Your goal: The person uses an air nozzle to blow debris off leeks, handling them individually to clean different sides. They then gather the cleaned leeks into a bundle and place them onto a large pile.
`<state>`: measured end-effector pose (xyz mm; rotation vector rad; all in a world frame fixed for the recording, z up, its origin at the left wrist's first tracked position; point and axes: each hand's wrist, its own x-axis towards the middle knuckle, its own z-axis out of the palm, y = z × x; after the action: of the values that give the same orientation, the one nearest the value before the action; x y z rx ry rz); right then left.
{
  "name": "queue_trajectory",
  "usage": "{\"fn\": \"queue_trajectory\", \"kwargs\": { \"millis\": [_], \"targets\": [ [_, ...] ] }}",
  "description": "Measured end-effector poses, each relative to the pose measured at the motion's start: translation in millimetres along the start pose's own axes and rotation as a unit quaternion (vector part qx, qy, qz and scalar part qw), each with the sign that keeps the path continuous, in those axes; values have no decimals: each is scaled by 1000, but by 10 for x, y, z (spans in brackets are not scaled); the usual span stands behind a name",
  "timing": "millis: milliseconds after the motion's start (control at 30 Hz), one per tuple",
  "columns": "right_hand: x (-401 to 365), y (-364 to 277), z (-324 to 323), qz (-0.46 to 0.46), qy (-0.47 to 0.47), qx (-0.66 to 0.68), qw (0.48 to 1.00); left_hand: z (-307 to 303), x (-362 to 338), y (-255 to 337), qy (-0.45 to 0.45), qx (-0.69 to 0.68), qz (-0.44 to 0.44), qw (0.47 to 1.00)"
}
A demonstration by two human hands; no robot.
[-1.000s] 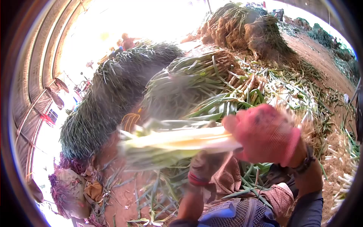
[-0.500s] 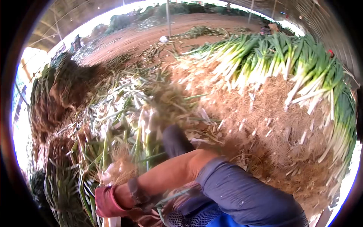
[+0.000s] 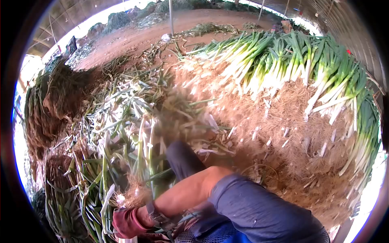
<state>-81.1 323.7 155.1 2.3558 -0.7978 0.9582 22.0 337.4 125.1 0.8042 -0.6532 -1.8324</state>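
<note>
My right hand (image 3: 126, 222), in a dark red glove, is low at the left of the head view, at the end of a bare forearm (image 3: 184, 190) with a watch-like band on the wrist. The glove looks closed and compact; what it holds is hidden. A white stalk (image 3: 129, 240) shows just beneath it. Above the glove are a tangle of brown roots (image 3: 135, 194) and a small white bulb end. Long pale green stalks (image 3: 150, 150) lie beyond. My left hand does not show.
Trimmed leeks (image 3: 279, 60) with green tops form an arc at the right. Brown roots (image 3: 300, 133) cover the ground inside it. Leaf scraps (image 3: 125, 105) are heaped at centre left, with bundled plants (image 3: 60, 202) at far left. A pole (image 3: 171, 20) stands behind.
My right hand sits slightly further right in the view. The view has shifted, so the heap and leeks appear somewhat further left and higher.
</note>
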Motion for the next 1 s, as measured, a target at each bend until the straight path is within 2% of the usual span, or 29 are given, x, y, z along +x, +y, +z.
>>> {"fn": "queue_trajectory", "kwargs": {
  "millis": [33, 100, 200, 333, 433, 467, 500, 533, 567, 600, 667, 700, 733, 767, 800, 833, 867, 900, 933, 967, 1000],
  "targets": [
    [-39, 48, 11, 23, -63, 129, 989, 7, 22, -6, 5, 6, 1, 1000],
    [-71, 64, 103, 54, -69, 123, 988, 30, 48, -21, 16, 18, 2, 1000],
    [-104, 218, -3, 17, -142, 130, 981, 111, 100, -38, 23, 39, 1, 999],
    [-240, 382, 74, 40, -99, 107, 988, 350, 223, -33, 17, 74, 5, 997],
    [-291, 676, -58, 60, -51, 59, 995, 710, 386, -6, -20, 107, 13, 994],
    [-310, 806, -132, 86, -14, -98, 991, 902, 452, 19, -42, 119, 18, 992],
    [-321, 926, -212, 112, 23, -252, 961, 1115, 524, 80, -77, 133, 26, 988],
    [-336, 1176, -371, 134, 13, -195, 971, 1299, 580, 82, -95, 148, 31, 984],
    [-360, 1577, -978, 127, 10, -13, 992, 1536, 650, 113, -126, 162, 39, 978],
    [-436, 1877, -1219, 122, -12, 20, 992, 1797, 712, 157, -163, 174, 49, 970],
    [-695, 2296, -1836, 179, -14, -137, 974, 2427, 897, 186, -246, 196, 71, 947],
    [-844, 2506, -2101, 241, 19, -130, 962, 2794, 1007, 211, -294, 196, 81, 932],
    [-1063, 2692, -2516, 256, -9, -198, 946, 3164, 1116, 202, -343, 190, 91, 915],
    [-1317, 2980, -2743, 270, 113, -162, 942, 3455, 1356, 209, -397, 132, 70, 906],
    [-1502, 3167, -3146, 320, 168, -93, 928, 4111, 1326, 82, -447, 161, 95, 875],
    [-1722, 3354, -3489, 325, 220, -219, 893, 4660, 1349, -35, -477, 262, 138, 827],
    [-1884, 3301, -4001, 546, 164, -65, 819, 5107, 1316, -189, -523, 332, 168, 767],
    [-2230, 3481, -4256, 550, 215, -148, 793, 5443, 1586, -262, -621, 493, 385, 472],
    [-2320, 3480, -4505, 589, 358, -59, 721, 5759, 1367, -621, -638, 287, 107, 706],
    [-2526, 3525, -4746, 562, 439, -17, 700, 5946, 1049, -854, -575, 359, 97, 729],
    [-2969, 3744, -4934, 615, 411, -35, 672, 5843, 1065, -972, -577, 357, 99, 727]
  ]
}}
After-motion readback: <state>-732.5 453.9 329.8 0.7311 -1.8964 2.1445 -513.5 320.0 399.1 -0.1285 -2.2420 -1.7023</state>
